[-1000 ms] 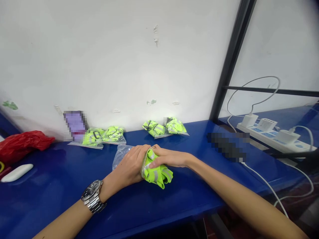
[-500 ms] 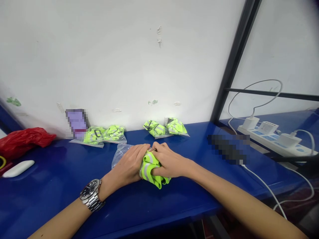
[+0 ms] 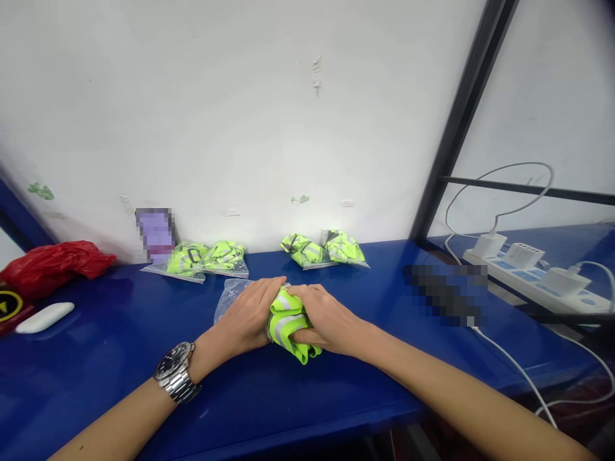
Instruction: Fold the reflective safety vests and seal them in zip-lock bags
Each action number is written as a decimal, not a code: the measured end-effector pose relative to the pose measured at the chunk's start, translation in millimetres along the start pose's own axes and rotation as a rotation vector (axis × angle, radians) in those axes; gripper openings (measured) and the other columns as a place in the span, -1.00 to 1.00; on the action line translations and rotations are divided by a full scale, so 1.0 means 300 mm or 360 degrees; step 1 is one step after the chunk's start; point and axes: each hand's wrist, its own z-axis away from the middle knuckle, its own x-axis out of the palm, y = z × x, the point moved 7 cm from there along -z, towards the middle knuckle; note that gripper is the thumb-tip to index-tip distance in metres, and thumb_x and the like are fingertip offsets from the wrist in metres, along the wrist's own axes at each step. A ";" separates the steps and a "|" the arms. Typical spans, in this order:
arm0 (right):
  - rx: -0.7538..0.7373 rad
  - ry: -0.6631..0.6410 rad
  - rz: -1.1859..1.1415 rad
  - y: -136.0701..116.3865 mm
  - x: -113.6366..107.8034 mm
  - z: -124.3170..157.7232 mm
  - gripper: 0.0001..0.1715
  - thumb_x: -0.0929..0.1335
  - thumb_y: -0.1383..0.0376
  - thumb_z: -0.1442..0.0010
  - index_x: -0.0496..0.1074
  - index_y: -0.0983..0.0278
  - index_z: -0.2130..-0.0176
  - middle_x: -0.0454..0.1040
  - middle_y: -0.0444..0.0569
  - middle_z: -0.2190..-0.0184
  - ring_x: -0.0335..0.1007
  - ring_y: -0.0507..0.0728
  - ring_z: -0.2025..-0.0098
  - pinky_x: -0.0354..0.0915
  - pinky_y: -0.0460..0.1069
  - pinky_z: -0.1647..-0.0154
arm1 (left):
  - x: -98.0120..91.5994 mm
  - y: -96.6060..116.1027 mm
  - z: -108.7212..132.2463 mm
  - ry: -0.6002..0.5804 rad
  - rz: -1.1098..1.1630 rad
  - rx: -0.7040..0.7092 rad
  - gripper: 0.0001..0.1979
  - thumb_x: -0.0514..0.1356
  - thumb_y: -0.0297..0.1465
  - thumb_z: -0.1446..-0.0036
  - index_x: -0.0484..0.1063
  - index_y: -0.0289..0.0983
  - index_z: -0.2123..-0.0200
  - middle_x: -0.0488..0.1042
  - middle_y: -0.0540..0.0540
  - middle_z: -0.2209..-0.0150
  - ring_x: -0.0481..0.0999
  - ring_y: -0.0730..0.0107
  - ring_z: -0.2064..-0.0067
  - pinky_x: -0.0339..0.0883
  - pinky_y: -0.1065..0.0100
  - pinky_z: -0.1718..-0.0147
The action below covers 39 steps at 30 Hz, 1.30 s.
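Observation:
Both my hands squeeze a folded neon-yellow vest (image 3: 284,321) with grey reflective stripes on the blue table (image 3: 120,358). My left hand (image 3: 245,317), with a steel watch on its wrist, presses the vest from the left, fingers curled over it. My right hand (image 3: 323,318) grips it from the right, fingers wrapped round the cloth. An empty clear plastic bag (image 3: 229,296) lies flat just behind my left hand, partly under it.
Two pairs of bagged neon vests lie against the white wall, a left pair (image 3: 204,259) and a right pair (image 3: 321,250). A red plastic bag (image 3: 52,262) and a white oblong object (image 3: 43,317) sit at far left. A power strip (image 3: 533,278) with chargers and white cables stands right.
My right hand has closed from lying over the vest to gripping it, and both hands have bunched the vest smaller. The view has shifted slightly.

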 end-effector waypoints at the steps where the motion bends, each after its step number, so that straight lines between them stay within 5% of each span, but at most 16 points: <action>1: -0.0038 -0.0026 0.0059 -0.015 -0.012 0.000 -0.31 0.43 0.21 -0.05 0.20 0.27 -0.12 0.35 0.14 -0.02 0.24 0.28 -0.07 0.20 0.15 -0.01 | 0.004 -0.005 0.002 -0.0018 -0.0008 -0.0005 -0.37 0.17 -0.31 -0.14 0.03 -0.33 -0.22 0.38 -0.36 -0.07 0.42 0.02 -0.09 0.34 0.05 -0.03; 5: -0.0072 -0.0108 0.0226 -0.051 -0.041 0.008 0.16 0.48 -0.15 0.21 0.11 0.27 -0.23 0.16 0.24 -0.17 0.05 0.42 -0.17 0.14 0.33 -0.08 | 0.016 -0.031 0.013 -0.0086 -0.0032 -0.0080 -0.35 0.17 -0.27 -0.14 0.01 -0.32 -0.23 0.35 -0.36 -0.11 0.39 0.01 -0.11 0.31 0.03 -0.07; 7: -0.0064 -0.0200 0.0229 -0.051 -0.023 0.015 0.32 0.50 -0.12 0.26 -0.03 0.32 -0.29 0.12 0.27 -0.19 0.07 0.42 -0.15 0.21 0.33 -0.05 | 0.016 -0.042 0.015 -0.0121 -0.0016 -0.0134 -0.28 0.20 -0.24 -0.10 -0.02 -0.32 -0.24 0.34 -0.36 -0.12 0.39 0.01 -0.12 0.31 0.03 -0.07; 11: -0.0138 -0.0253 0.0236 -0.031 0.030 0.015 0.12 0.46 0.26 0.10 -0.10 0.35 -0.30 0.12 0.29 -0.20 0.05 0.38 -0.20 0.30 0.24 -0.03 | -0.001 -0.033 0.005 -0.0164 0.0043 -0.0152 -0.26 0.25 -0.26 -0.04 0.01 -0.30 -0.23 0.38 -0.33 -0.08 0.42 0.03 -0.09 0.35 0.07 -0.03; 16: -0.0415 -0.0225 0.0206 -0.020 0.045 0.001 -0.11 0.39 0.48 0.03 0.01 0.39 -0.23 0.19 0.28 -0.12 0.08 0.33 -0.18 0.26 0.20 -0.12 | -0.019 0.000 -0.015 -0.0159 0.0053 -0.0072 -0.26 0.27 -0.30 -0.01 0.05 -0.34 -0.21 0.40 -0.37 -0.04 0.44 -0.02 -0.06 0.37 0.05 0.02; 22: -0.0505 -0.0204 0.0380 -0.020 0.040 -0.003 0.02 0.40 0.63 0.16 0.00 0.46 -0.24 0.11 0.42 -0.13 0.06 0.41 -0.18 0.28 0.26 -0.04 | -0.006 0.005 -0.013 -0.0201 0.0148 -0.0127 -0.01 0.22 -0.49 0.00 -0.36 -0.36 -0.36 0.36 -0.40 -0.10 0.41 -0.01 -0.10 0.40 0.09 0.04; 27: -0.0321 -0.0139 0.0147 0.009 0.059 -0.011 0.03 0.37 0.62 0.10 -0.03 0.28 -0.27 -0.06 0.37 -0.23 -0.02 0.39 -0.26 0.32 0.23 -0.01 | -0.020 0.017 -0.013 -0.0193 0.0172 -0.0106 0.00 0.16 -0.53 -0.05 -0.50 -0.31 -0.37 0.35 -0.38 -0.11 0.37 0.01 -0.12 0.39 0.09 0.03; 33: -0.0338 -0.0078 -0.0299 0.036 0.035 -0.030 -0.32 0.36 0.41 -0.12 0.18 0.28 -0.21 0.19 0.21 -0.09 0.12 0.24 -0.20 0.24 0.14 -0.12 | -0.037 0.012 -0.040 -0.0185 0.0096 -0.0129 0.11 0.24 -0.45 0.01 -0.54 -0.35 -0.35 0.38 -0.35 -0.06 0.42 0.01 -0.04 0.38 0.10 0.06; 36: -0.0248 0.0016 -0.0441 0.072 0.008 -0.035 -0.24 0.37 0.39 -0.11 0.15 0.25 -0.26 0.28 0.15 -0.03 0.22 0.22 -0.11 0.26 0.13 -0.07 | -0.070 0.002 -0.065 -0.0090 -0.0143 -0.0101 0.18 0.32 -0.36 0.13 -0.44 -0.40 -0.35 0.38 -0.36 -0.06 0.35 -0.13 -0.09 0.27 -0.06 -0.03; 39: -0.0062 0.0151 -0.0687 0.123 -0.005 -0.038 -0.30 0.40 0.31 -0.11 0.23 0.25 -0.21 0.39 0.07 0.04 0.34 0.18 0.06 0.30 0.12 0.01 | -0.117 -0.009 -0.075 0.0094 -0.0331 -0.0036 0.04 0.33 -0.17 0.07 -0.20 -0.38 -0.31 0.27 -0.44 -0.15 0.28 -0.20 -0.13 0.17 -0.16 -0.08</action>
